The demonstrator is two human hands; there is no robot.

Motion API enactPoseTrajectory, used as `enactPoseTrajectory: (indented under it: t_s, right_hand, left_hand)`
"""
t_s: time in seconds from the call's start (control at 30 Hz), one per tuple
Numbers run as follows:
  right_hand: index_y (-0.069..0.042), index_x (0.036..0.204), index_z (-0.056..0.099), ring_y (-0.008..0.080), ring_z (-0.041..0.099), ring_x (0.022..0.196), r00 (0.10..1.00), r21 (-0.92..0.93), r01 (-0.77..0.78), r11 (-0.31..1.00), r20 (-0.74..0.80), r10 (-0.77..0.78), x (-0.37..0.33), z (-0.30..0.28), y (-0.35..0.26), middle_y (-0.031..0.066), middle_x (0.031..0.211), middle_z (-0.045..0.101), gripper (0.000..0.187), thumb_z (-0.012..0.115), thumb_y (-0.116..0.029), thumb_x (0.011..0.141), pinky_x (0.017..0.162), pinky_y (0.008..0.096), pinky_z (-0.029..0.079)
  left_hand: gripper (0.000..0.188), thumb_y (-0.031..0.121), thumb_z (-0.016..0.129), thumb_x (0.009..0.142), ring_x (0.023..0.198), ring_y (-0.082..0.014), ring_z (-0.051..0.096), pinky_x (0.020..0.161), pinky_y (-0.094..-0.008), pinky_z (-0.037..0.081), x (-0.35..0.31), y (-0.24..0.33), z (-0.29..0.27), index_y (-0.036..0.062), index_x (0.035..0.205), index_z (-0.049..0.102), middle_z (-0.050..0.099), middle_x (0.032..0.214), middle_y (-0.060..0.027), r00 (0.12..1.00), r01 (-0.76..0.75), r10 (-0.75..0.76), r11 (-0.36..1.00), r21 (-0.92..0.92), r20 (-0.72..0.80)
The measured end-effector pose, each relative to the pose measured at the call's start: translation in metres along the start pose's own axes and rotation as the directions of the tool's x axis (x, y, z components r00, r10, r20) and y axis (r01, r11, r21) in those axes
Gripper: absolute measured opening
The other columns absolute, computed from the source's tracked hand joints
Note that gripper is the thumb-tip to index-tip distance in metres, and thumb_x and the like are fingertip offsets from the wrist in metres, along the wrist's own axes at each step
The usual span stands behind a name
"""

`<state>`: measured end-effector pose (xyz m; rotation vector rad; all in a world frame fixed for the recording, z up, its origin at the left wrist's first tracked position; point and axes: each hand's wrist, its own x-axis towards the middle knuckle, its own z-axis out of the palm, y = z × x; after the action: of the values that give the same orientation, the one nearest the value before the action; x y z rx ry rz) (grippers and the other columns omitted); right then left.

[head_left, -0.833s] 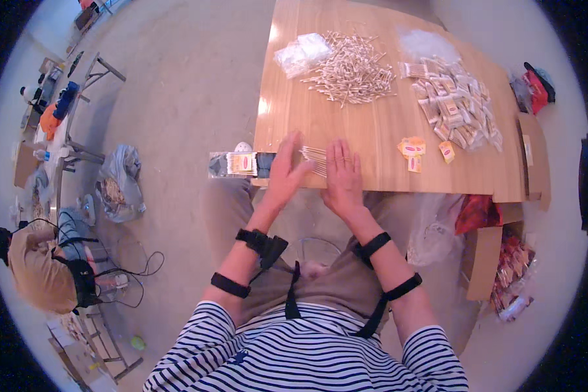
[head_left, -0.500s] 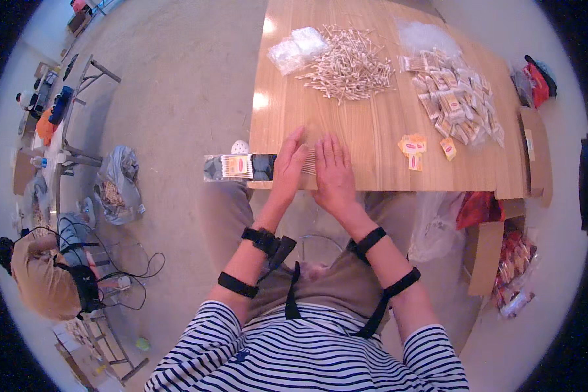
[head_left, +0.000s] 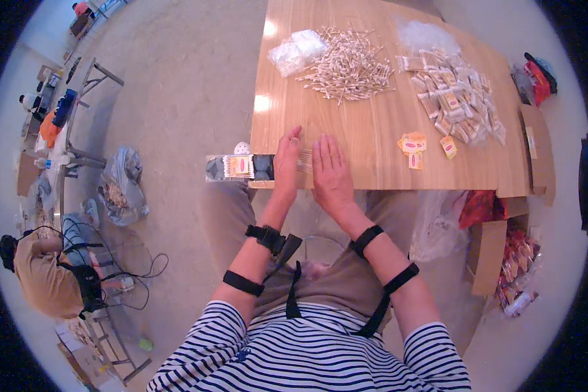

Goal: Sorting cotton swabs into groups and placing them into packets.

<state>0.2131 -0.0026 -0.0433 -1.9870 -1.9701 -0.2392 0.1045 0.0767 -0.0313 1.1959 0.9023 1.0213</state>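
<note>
Left hand [head_left: 285, 164]: left of swabs [head_left: 305, 161], fingers together
Right hand [head_left: 333, 175]: right of swabs, fingers together
Swabs: best squared gently

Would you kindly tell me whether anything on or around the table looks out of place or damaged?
Mildly odd: a row of cotton swabs sits past the left edge of the table, on a dark strip jutting out. The yellow cards lie askew. I see no clear damage.

From my spot, left forearm [head_left: 253, 261] and right forearm [head_left: 387, 261] slanted forward and inward, left hand [head_left: 286, 162] stood roughly on edge, right hand [head_left: 332, 173] showed its back, fingers [head_left: 326, 149] straight and together, narrow gap separated both hands.
</note>
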Motion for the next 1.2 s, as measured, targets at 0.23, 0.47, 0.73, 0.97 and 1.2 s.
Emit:
enactPoseTrajectory:
  t_s: [0.23,0.47,0.73,0.97,1.2]
  right_hand:
    - [0.01,0.146,0.042,0.0418,0.031,0.149,0.999,0.006,-0.007,1.0,0.039,0.007,-0.001,-0.005,-0.001,0.0279,0.157,0.036,0.067,0.059,-0.008,0.083,0.124,0.0487,0.026]
    - [0.008,0.146,0.043,0.0413,0.031,0.15,1.0,0.022,-0.004,1.0,0.011,0.003,-0.003,-0.002,0.001,0.0266,0.158,0.037,0.064,0.056,-0.008,0.086,0.123,0.0484,0.027]
    - [0.006,0.149,0.039,0.039,0.027,0.152,0.995,0.065,-0.028,0.997,0.094,0.022,-0.003,-0.009,0.003,0.0249,0.159,0.035,0.07,0.06,-0.009,0.084,0.125,0.0494,0.022]
    - [0.002,0.156,0.031,0.0344,0.017,0.157,0.913,-0.059,-0.303,0.951,0.267,0.307,-0.033,-0.036,0.006,0.021,0.166,0.024,0.084,0.068,-0.011,0.081,0.125,0.0558,0.014]
    - [0.001,0.155,0.033,0.0359,0.019,0.156,0.922,-0.082,-0.221,0.972,0.306,0.235,-0.02,-0.03,-0.01,0.0178,0.166,0.025,0.085,0.069,-0.012,0.079,0.125,0.0577,0.014]
  left_hand:
    - [0.05,0.025,0.052,0.103,0.139,-0.0224,0.046,0.117,-0.0344,0.032,-0.014,0.005,-0.008,-0.0037,0.144,0.05,0.054,0.146,-0.0147,0.998,0.02,-0.019,1.0,-0.02,0.056]
    - [0.077,-0.004,0.062,0.075,0.149,-0.037,0.034,0.122,-0.0478,0.027,-0.038,0.01,-0.038,-0.0055,0.149,0.04,0.041,0.156,-0.0224,0.839,-0.544,0.283,0.45,0.708,0.465]
    - [0.089,0.0,0.067,0.072,0.155,-0.0361,0.022,0.124,-0.056,0.02,-0.05,0.008,-0.013,-0.0037,0.154,0.034,0.03,0.163,-0.0206,0.865,-0.498,0.145,0.115,0.86,0.481]
    - [0.087,-0.001,0.065,0.075,0.154,-0.0334,0.027,0.123,-0.0561,0.02,-0.052,-0.002,-0.008,-0.0026,0.155,0.033,0.032,0.163,-0.0188,0.87,-0.466,0.211,0.052,0.883,0.446]
    - [0.101,0.003,0.077,0.066,0.155,-0.0339,0.023,0.124,-0.0557,0.019,-0.051,-0.009,-0.01,-0.0011,0.156,0.03,0.028,0.165,-0.0171,0.872,-0.46,0.201,0.023,0.888,0.447]
